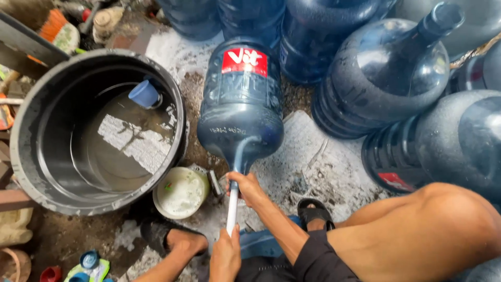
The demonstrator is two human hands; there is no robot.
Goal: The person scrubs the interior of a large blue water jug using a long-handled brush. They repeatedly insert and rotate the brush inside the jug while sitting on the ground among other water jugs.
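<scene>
From the head view, we are holding a blue water jug (241, 104) lying on its side, long axis running away from us, neck pointing back toward us. A white rod (233, 206) is entering the neck. Our right hand (249, 189) is wrapping its fingers around the neck; our left hand (225, 256) is gripping the rod's lower end. Beside it, a black tub (31, 130) is holding shallow water and a blue cup (144, 94).
</scene>
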